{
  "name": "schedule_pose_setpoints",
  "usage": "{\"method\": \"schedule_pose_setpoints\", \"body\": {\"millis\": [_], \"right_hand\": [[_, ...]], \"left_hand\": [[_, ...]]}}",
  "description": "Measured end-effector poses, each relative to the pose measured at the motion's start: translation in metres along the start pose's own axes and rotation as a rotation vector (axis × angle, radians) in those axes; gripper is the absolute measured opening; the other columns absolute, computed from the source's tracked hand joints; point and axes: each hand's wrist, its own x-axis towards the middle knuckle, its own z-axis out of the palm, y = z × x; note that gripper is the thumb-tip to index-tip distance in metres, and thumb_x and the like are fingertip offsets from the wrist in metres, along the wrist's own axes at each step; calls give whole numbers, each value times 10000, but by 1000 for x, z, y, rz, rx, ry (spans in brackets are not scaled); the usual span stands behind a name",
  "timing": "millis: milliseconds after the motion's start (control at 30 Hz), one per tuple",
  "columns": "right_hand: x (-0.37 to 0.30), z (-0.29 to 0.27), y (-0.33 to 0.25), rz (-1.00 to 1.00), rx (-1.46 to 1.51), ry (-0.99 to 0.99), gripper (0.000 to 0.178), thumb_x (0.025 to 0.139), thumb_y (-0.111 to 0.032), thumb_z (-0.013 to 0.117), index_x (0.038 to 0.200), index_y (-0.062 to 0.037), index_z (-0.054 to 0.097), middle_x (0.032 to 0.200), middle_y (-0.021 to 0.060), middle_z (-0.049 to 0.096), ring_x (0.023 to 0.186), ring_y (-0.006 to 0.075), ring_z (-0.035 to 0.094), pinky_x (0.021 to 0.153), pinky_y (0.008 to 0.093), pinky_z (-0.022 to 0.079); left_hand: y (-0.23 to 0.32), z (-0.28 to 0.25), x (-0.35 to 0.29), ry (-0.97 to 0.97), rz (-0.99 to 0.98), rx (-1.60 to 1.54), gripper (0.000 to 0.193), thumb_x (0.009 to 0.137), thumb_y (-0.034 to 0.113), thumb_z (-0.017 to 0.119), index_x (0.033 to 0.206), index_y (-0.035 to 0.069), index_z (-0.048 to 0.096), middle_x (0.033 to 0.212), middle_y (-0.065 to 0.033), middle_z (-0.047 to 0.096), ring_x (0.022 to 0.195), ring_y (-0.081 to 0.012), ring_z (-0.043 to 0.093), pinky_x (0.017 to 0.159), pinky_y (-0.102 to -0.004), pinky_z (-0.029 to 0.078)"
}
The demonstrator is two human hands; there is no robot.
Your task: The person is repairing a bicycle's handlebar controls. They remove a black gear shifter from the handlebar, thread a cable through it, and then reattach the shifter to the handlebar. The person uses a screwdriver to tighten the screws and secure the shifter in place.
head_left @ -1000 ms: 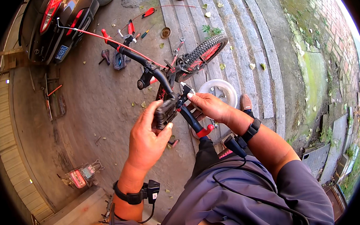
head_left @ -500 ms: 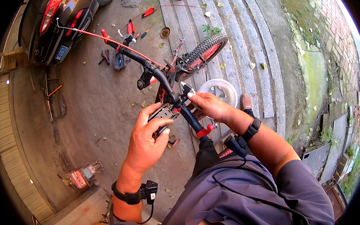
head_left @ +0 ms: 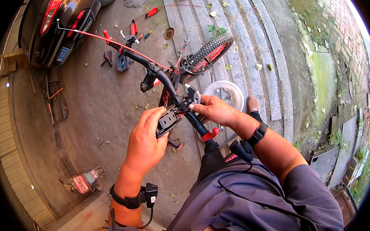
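Observation:
A bicycle's black handlebar (head_left: 167,83) runs diagonally in front of me, a red plug at each end. On its near half sits a brake lever (head_left: 193,94), black and silver. My right hand (head_left: 216,110) grips this lever at its clamp, thumb on top; its other fingers are partly hidden behind the bar. My left hand (head_left: 146,132) is closed around a dark folding multi-tool (head_left: 167,121) with slots in its flat side. The tool's tip meets the lever clamp; the exact contact is too small to make out. A red cable (head_left: 117,44) stretches along the bar's far half.
The knobby wheel (head_left: 211,54) lies beyond the bar, near a white basin (head_left: 234,93) with small parts. Red-handled pliers (head_left: 151,12), a screwdriver (head_left: 148,34) and a saddle (head_left: 107,57) rest on the ground. A dark car (head_left: 57,30) stands far left.
My left hand has closed further round the multi-tool and turned it, so its flat side shows more. My right thumb has shifted down the lever toward the clamp.

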Motion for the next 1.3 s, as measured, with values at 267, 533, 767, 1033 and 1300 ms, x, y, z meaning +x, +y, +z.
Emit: {"method": "schedule_pose_setpoints", "body": {"millis": [267,533,767,1033,1300], "right_hand": [[4,6,14,-174,-33,29,326,907,-147,764,1193,-50,640,973,10,720,875,90,656,801,286,557],[-3,14,0,-132,-27,54,331,876,-118,799,1158,-43,641,987,-1,707,907,80,617,834,282,526],[0,11,5,-140,-127,88,319,860,-127,801,1139,-66,659,916,-15,707,825,71,627,768,279,534],[3,9,5,-84,-128,63,308,889,-117,795,1141,-33,640,997,-8,698,909,72,602,833,279,523],[3,9,6,-129,-63,34,304,891,-114,792,1141,-41,634,976,-4,696,869,77,610,771,273,524]], "left_hand": [[-2,-5,9,7,89,7,499,782,-115,607,1248,61,588,1245,-137,609,1021,-333,682,841,-379,569],[-1,6,0,38,-549,-817,393,944,0,605,1311,24,467,1169,-132,640,889,-155,709,691,-271,584],[1,5,15,69,-464,-486,250,910,80,695,1141,45,603,1125,-112,627,801,-154,698,613,-264,546],[11,0,22,101,56,31,545,745,-44,721,1255,67,564,1250,-166,531,1043,-341,629,847,-412,531],[7,8,12,119,-251,-307,603,815,-25,728,1365,36,487,1259,-154,617,1020,-291,702,846,-368,598]]}}
